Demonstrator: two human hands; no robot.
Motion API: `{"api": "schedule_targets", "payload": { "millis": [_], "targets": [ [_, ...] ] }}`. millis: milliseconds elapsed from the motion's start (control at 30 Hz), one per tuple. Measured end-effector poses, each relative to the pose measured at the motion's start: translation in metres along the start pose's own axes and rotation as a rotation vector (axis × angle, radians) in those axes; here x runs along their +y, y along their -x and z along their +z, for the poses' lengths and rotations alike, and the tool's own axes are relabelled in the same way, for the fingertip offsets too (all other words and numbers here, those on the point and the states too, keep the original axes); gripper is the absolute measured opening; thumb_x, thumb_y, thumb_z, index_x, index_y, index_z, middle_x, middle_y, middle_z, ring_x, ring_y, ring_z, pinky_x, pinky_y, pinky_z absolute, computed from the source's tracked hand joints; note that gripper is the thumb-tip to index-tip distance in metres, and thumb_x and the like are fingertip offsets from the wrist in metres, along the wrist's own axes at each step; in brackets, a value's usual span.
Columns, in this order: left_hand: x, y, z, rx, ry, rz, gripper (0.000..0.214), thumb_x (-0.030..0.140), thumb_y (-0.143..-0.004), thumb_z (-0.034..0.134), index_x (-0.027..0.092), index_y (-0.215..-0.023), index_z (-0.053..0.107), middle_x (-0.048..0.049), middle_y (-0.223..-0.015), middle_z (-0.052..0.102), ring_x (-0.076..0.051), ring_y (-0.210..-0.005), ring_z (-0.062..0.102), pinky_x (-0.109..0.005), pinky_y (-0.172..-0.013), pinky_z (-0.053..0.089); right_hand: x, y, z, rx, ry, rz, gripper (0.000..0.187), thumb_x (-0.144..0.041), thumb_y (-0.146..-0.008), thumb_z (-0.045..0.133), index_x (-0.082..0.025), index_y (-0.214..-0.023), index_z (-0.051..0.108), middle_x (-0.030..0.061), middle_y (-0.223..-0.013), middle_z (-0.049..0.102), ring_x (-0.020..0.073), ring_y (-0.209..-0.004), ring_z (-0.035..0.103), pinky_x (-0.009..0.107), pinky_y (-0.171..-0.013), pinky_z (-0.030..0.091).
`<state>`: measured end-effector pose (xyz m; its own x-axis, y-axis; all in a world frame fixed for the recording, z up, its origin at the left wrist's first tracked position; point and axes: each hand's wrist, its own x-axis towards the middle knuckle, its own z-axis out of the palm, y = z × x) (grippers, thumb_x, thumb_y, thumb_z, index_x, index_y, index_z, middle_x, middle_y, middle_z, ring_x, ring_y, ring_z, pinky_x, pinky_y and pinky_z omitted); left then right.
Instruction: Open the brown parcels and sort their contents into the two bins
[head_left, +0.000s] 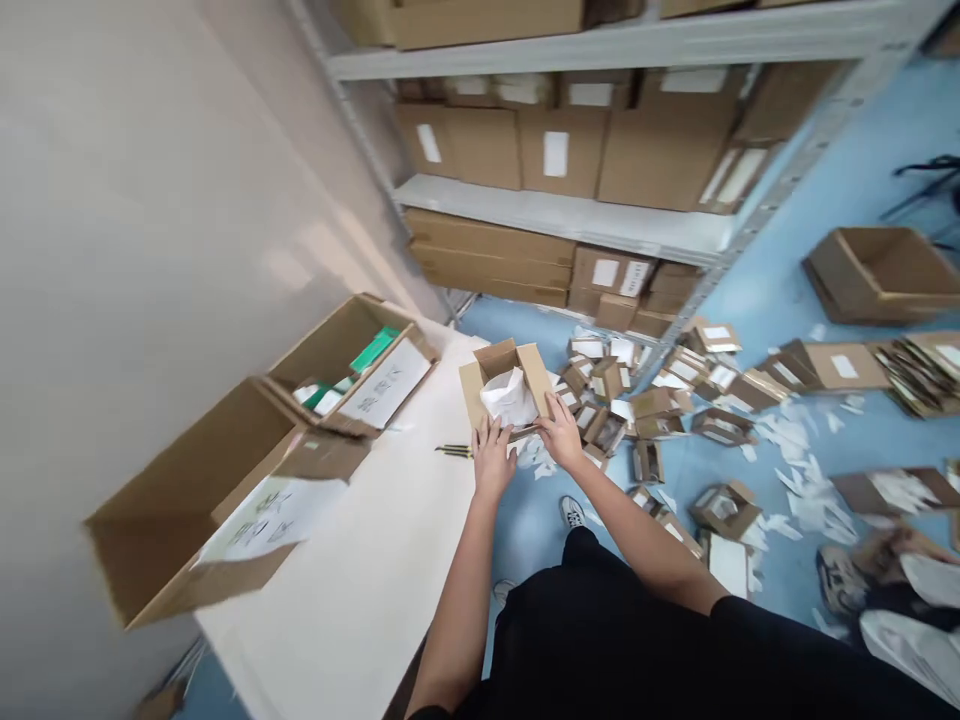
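A small open cardboard box (474,385) stands at the far edge of the white table (360,580). White wrapping (508,397) fills its inside. My left hand (491,457) rests against the box's near side, fingers pressed to its lower edge. My right hand (560,432) grips the box's right near corner, fingers curled round a flap. Both forearms reach forward from my dark clothing.
Two large open cartons (352,365) (202,510) with printed sheets lie on the table's left. A dark tool (454,451) lies near my left hand. Small boxes (645,420) and paper scraps litter the blue floor. Shelving (570,215) holds cartons. Another person's legs (892,580) are at right.
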<state>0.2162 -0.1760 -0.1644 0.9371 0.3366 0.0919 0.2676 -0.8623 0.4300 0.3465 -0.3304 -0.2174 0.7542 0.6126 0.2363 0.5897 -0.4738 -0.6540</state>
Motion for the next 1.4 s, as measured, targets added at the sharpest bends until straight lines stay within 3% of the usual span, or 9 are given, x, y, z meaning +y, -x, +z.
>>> {"api": "schedule_targets", "payload": {
  "millis": [167, 333, 500, 700, 800, 900, 1067, 1233, 1400],
  "targets": [
    [0.085, -0.079, 0.051, -0.04, 0.108, 0.195, 0.056, 0.014, -0.088, 0.065, 0.029, -0.142, 0.065, -0.0045, -0.173, 0.033, -0.038, -0.162, 0.021, -0.064, -0.132, 0.014, 0.086, 0.01, -0.079, 0.158, 0.066, 0.182, 0.025, -0.019, -0.09, 0.065, -0.023, -0.111, 0.079, 0.0043, -0.174, 0.028, 0.035, -0.162, 0.019, 0.058, -0.128, 0.027],
    [0.168, -0.129, 0.096, -0.166, 0.192, 0.452, 0.053, 0.011, -0.092, 0.058, 0.029, -0.141, 0.066, -0.0039, -0.164, 0.049, -0.032, -0.161, 0.026, -0.061, -0.133, 0.016, 0.152, 0.041, -0.138, 0.306, 0.161, 0.385, 0.026, -0.02, -0.092, 0.062, -0.022, -0.111, 0.079, 0.0039, -0.174, 0.029, 0.035, -0.162, 0.019, 0.055, -0.127, 0.029],
    [0.234, -0.154, 0.132, -0.382, 0.221, 0.713, 0.058, 0.01, -0.09, 0.056, 0.027, -0.146, 0.063, -0.0049, -0.156, 0.058, -0.028, -0.159, 0.03, -0.055, -0.131, 0.028, 0.211, 0.085, -0.187, 0.425, 0.216, 0.535, 0.024, -0.018, -0.089, 0.063, -0.021, -0.106, 0.079, 0.0062, -0.173, 0.031, 0.0357, -0.161, 0.021, 0.057, -0.127, 0.029],
    [0.277, -0.167, 0.151, -0.402, 0.249, 0.777, 0.053, 0.015, -0.093, 0.056, 0.025, -0.144, 0.064, -0.0064, -0.158, 0.055, -0.029, -0.157, 0.033, -0.051, -0.128, 0.036, 0.265, 0.125, -0.236, 0.486, 0.281, 0.723, 0.021, -0.016, -0.088, 0.062, -0.02, -0.1, 0.079, 0.009, -0.173, 0.032, 0.0367, -0.161, 0.019, 0.057, -0.127, 0.028],
    [0.29, -0.176, 0.153, -0.421, 0.242, 0.804, 0.052, 0.016, -0.093, 0.057, 0.023, -0.144, 0.064, -0.0078, -0.158, 0.054, -0.03, -0.156, 0.036, -0.051, -0.128, 0.038, 0.278, 0.137, -0.253, 0.479, 0.346, 0.812, 0.022, -0.019, -0.087, 0.068, -0.02, -0.106, 0.079, 0.0111, -0.174, 0.028, 0.0411, -0.162, 0.014, 0.065, -0.126, 0.021],
    [0.3, -0.182, 0.151, -0.445, 0.227, 0.805, 0.053, 0.019, -0.093, 0.059, 0.024, -0.146, 0.062, -0.0084, -0.161, 0.051, -0.03, -0.155, 0.037, -0.052, -0.127, 0.038, 0.279, 0.142, -0.261, 0.488, 0.413, 0.917, 0.045, -0.027, -0.083, 0.077, -0.022, -0.128, 0.072, 0.0149, -0.175, 0.022, 0.0476, -0.161, 0.009, 0.076, -0.122, 0.016],
    [0.296, -0.183, 0.144, -0.464, 0.193, 0.742, 0.054, 0.021, -0.094, 0.06, 0.026, -0.148, 0.06, -0.007, -0.164, 0.047, -0.031, -0.157, 0.035, -0.053, -0.128, 0.037, 0.26, 0.127, -0.256, 0.505, 0.474, 0.855, 0.049, -0.027, -0.085, 0.071, -0.021, -0.134, 0.068, 0.0152, -0.171, 0.033, 0.0448, -0.16, 0.018, 0.065, -0.12, 0.033],
    [0.26, -0.181, 0.129, -0.425, 0.17, 0.664, 0.054, 0.02, -0.094, 0.061, 0.024, -0.148, 0.06, -0.0097, -0.164, 0.047, -0.033, -0.157, 0.034, -0.055, -0.128, 0.037, 0.229, 0.075, -0.23, 0.528, 0.374, 0.593, 0.043, -0.025, -0.087, 0.068, -0.021, -0.13, 0.07, 0.0143, -0.168, 0.037, 0.0436, -0.158, 0.024, 0.066, -0.121, 0.036],
    [0.193, -0.171, 0.096, -0.275, 0.135, 0.514, 0.057, 0.019, -0.092, 0.064, 0.027, -0.149, 0.06, -0.008, -0.165, 0.046, -0.031, -0.156, 0.035, -0.054, -0.128, 0.036, 0.185, 0.003, -0.183, 0.409, 0.252, 0.294, 0.043, -0.026, -0.088, 0.07, -0.022, -0.131, 0.07, 0.0122, -0.17, 0.035, 0.0414, -0.158, 0.025, 0.066, -0.124, 0.033]
  ]
}}
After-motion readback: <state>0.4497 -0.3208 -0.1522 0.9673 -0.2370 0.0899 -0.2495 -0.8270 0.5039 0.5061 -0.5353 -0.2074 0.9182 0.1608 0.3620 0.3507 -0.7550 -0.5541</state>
